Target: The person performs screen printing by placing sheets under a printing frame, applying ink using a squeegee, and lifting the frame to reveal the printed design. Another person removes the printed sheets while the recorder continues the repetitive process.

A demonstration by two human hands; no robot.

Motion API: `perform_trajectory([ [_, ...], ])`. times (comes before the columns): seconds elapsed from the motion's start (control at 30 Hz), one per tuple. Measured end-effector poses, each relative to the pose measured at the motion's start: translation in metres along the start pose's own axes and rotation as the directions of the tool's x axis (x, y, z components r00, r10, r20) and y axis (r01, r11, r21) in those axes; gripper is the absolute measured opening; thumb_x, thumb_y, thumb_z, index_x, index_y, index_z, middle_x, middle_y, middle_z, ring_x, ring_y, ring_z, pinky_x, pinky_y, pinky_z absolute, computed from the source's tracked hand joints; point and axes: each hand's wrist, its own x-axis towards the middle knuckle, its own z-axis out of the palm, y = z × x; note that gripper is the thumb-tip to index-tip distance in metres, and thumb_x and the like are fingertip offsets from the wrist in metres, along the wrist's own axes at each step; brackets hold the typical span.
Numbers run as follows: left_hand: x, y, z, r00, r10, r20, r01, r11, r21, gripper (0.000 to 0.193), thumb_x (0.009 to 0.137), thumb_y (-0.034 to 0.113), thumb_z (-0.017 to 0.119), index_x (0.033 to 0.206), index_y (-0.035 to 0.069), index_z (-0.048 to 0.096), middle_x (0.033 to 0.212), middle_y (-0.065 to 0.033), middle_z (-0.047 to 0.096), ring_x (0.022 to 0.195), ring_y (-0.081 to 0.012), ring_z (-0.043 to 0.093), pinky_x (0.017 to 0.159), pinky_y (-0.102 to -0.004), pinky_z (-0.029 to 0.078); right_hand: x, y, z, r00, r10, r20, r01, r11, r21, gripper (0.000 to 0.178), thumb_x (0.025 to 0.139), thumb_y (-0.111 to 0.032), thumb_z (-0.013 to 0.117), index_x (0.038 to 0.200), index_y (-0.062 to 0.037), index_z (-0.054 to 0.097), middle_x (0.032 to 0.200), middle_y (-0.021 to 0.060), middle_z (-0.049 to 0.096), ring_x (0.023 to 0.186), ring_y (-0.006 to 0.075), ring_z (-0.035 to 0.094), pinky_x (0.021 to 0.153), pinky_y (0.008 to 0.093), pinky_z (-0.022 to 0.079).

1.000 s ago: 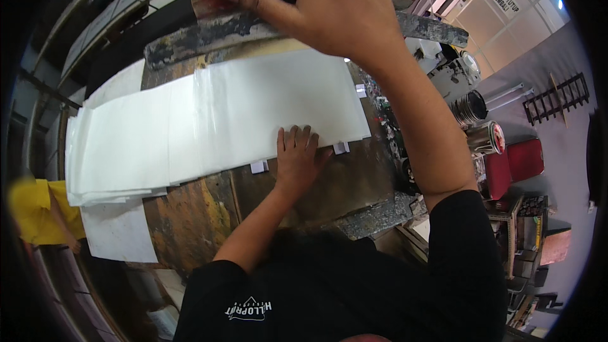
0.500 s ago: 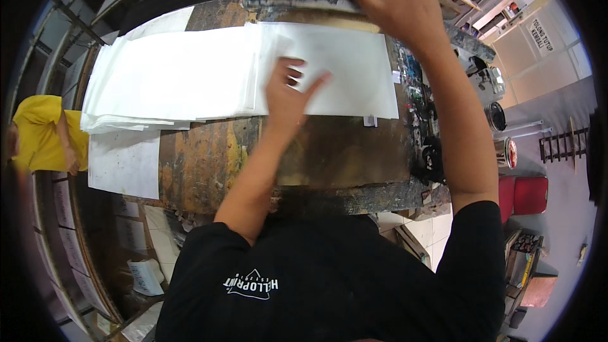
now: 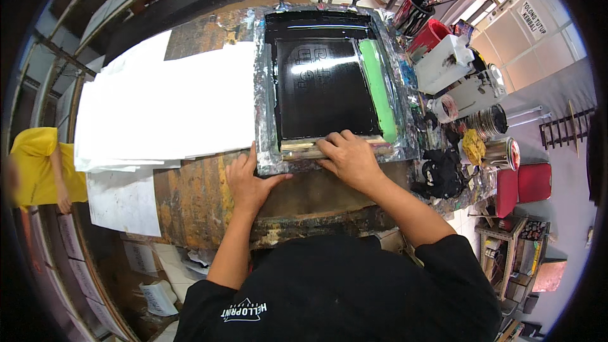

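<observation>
1. My right grip [image 3: 347, 155] is closed over the wooden squeegee [image 3: 303, 145], fingers across its top and thumb on the side nearer me. The squeegee lies along the near end of the screen frame [image 3: 261, 98], toward the bench's near edge.
2. My left grip [image 3: 248, 183] is spread and holds nothing that I can see; it lies at the frame's near left corner, thumb along the near rail. I cannot tell how firmly it presses.
3. Inside the frame, glossy black ink [image 3: 320, 111] covers most of the mesh, with a green strip [image 3: 379, 92] down the right side.
4. My hold sits right of the squeegee's middle, so I judge that uneven pressure could tip it or streak the ink. Fingers slipping inward could pick up ink and smudge the stack of white sheets [image 3: 164, 104].
5. That stack runs from just beside the frame's left rail toward the bench's [image 3: 202, 196] left edge, so a sideways swing could drag sheets.
6. Wing-nut clamps [image 3: 355, 1] stand at the frame's far end. Along the bench's right edge, a white jug [image 3: 446, 63] and black cloth [image 3: 438, 174] crowd my right elbow's room.
7. My easiest room is the brown board [image 3: 316, 196] between frame and near edge.
</observation>
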Motion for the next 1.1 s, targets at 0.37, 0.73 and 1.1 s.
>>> perform_trajectory([
  [0.37, 0.002, -0.004, -0.003, 1.000, 0.013, -0.023, -0.014, 0.998, -0.054, 0.121, 0.052, 0.075, 0.094, 0.142, -0.002, 0.069, 0.081, -0.0055, 0.050, 0.079, -0.0261, 0.048, 0.073, -0.0416, 0.040, 0.258, 0.177, 0.015, 0.997, -0.062, -0.046, 0.056, 0.990, -0.126, 0.042, 0.102, -0.054, 0.064, 0.110, -0.0131, 0.069, 0.101, 0.0130, 0.074, 0.099, 0.0369, 0.073, 0.082, 0.0527, 0.058],
  [0.73, -0.003, -0.004, -0.001, 0.996, 0.054, -0.064, -0.067, 0.974, -0.218, 0.117, 0.066, 0.056, 0.096, 0.156, -0.004, 0.053, 0.092, -0.0115, 0.070, 0.080, -0.0303, 0.061, 0.081, -0.0426, 0.044, 0.185, 0.128, 0.016, 0.986, -0.083, -0.147, 0.061, 0.987, -0.147, 0.036, 0.100, -0.046, 0.069, 0.112, -0.0128, 0.066, 0.099, 0.0121, 0.070, 0.096, 0.0350, 0.071, 0.078, 0.0512, 0.056],
  [1.1, 0.067, 0.081, -0.063, 0.959, -0.216, -0.181, -0.120, 0.268, -0.956, 0.108, 0.086, 0.027, 0.095, 0.165, -0.010, 0.031, 0.149, -0.0231, 0.062, 0.137, -0.0229, 0.056, 0.115, -0.0388, 0.046, 0.063, -0.031, -0.156, 0.916, -0.125, -0.382, 0.045, 0.976, -0.212, 0.030, 0.094, -0.032, 0.072, 0.110, -0.0079, 0.063, 0.098, 0.0126, 0.064, 0.098, 0.0350, 0.063, 0.088, 0.0500, 0.048],
])
